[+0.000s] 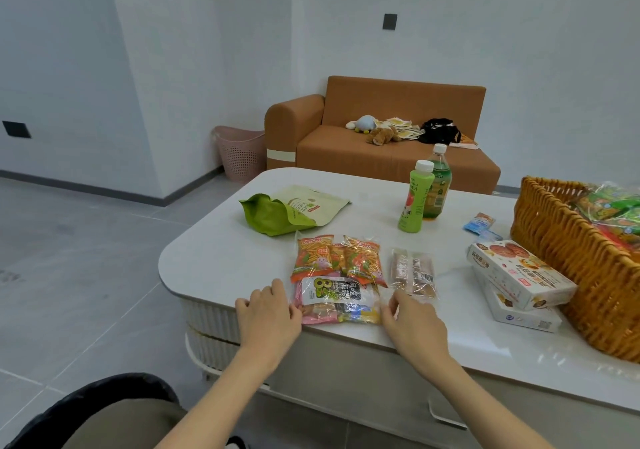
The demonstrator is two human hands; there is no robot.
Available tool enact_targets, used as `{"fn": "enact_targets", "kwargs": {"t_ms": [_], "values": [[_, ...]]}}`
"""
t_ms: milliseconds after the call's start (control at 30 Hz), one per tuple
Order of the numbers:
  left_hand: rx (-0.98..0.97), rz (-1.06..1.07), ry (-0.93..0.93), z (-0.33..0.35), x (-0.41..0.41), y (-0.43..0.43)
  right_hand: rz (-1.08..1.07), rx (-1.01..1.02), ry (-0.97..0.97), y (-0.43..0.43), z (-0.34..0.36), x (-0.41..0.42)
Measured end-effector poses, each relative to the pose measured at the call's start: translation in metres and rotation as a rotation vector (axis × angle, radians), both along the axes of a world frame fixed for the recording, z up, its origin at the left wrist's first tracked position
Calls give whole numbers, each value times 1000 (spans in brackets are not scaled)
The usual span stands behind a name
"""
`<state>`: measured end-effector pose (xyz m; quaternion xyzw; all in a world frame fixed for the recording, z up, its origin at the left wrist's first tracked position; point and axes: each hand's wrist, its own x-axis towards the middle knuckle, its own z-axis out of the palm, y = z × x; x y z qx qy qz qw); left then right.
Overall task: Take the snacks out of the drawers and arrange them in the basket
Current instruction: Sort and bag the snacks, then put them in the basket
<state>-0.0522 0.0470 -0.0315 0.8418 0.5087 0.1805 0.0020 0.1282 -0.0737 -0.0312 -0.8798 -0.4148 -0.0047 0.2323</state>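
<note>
A clear multipack of mixed snacks (337, 301) lies at the table's near edge. My left hand (268, 313) pinches its left side and my right hand (412, 320) pinches its right side. Just behind it sits an orange pack of stick snacks (337, 258), with a clear pack of brown bars (412, 272) to the right. A woven basket (581, 261) stands at the right edge with wrapped snacks (613, 213) inside. Two white biscuit boxes (519, 275) are stacked in front of the basket. The drawers are not in view.
A green pouch (287, 211) lies at the far left of the white table (214, 258). Two green bottles (424, 195) stand mid-table, a small blue packet (479, 223) beside them. Behind are an orange sofa (381, 157) and a pink bin (240, 154).
</note>
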Motion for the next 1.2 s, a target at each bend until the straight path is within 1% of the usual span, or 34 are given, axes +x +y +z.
{"fn": "enact_targets", "kwargs": {"t_ms": [100, 167, 200, 267, 333, 400, 467, 567, 667, 767, 833, 933, 967, 1033, 1067, 1100, 1133, 1200], "values": [[86, -20, -45, -2, 2, 2, -23, -63, -77, 0, -3, -4], [156, -118, -104, -4, 2, 5, -40, -36, -134, 1, -5, -7], [180, -203, -123, -7, 2, 5, -34, 22, -193, 2, -5, -7], [186, -359, -109, -7, 5, 3, 88, 97, -326, 4, -4, -8], [206, -463, -100, -6, 10, -1, 304, 80, -480, 5, -5, -9], [217, -545, -59, -7, 12, -5, 450, 38, -586, 4, -3, -13], [225, -565, 17, -11, 12, -6, 478, 7, -591, 3, -4, -14], [276, -586, 63, -23, 13, -6, 483, -30, -614, 3, -5, -15], [324, -607, 115, -34, 13, -5, 505, -43, -597, 3, -4, -16], [232, -579, 222, -40, 6, -10, 504, -83, -581, 0, -4, -15], [156, -543, 269, -42, 1, -15, 489, -74, -547, -5, -7, -12], [132, -497, 200, -45, -6, -21, 475, -41, -502, -11, -15, -3], [106, -485, 182, -45, -7, -23, 474, -68, -485, -13, -15, -2], [41, -441, 124, -42, -11, -27, 473, -31, -519, -18, -19, 1], [32, -418, 81, -40, -13, -29, 466, -49, -520, -22, -20, 3], [6, -416, 85, -37, -15, -31, 436, -127, -450, -27, -18, 5], [-28, -444, 108, -34, -17, -31, 406, -178, -443, -29, -20, 8], [-64, -463, 106, -30, -18, -33, 343, -196, -448, -37, -14, 9]]}}
